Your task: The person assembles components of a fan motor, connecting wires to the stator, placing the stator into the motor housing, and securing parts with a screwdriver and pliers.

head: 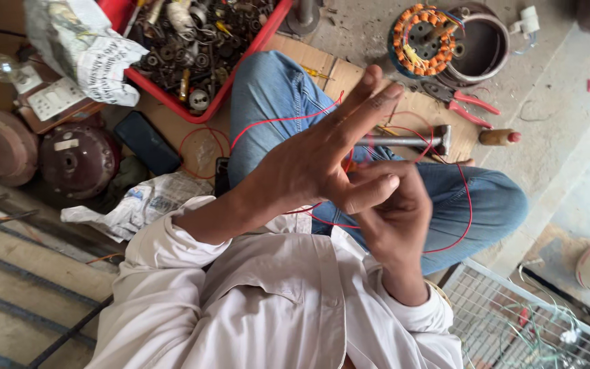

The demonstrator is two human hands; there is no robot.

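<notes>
Two hands met over the lap: left hand (pixel 322 160) spread wide, right hand (pixel 392 205) pinching red wire (pixel 278 121); hammer (pixel 411 141) at one o'clock.

Left hand (pixel 322 154) fingers splayed, right hand (pixel 394 212) curled beneath, touching

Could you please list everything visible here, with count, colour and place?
red wire: one, red, looped over the lap, running through both hands
tray of metal parts: one, red, top centre
stator with copper windings: one, orange, top right
pliers: one, red handles, beside the stator
hammer: one, grey metal, behind the hands
motor housings: two, brown, left
phone: one, black, by the tray
wire cage: one, pale, bottom right
left hand: fingers spread, wire across it
right hand: pinching the wire
</notes>
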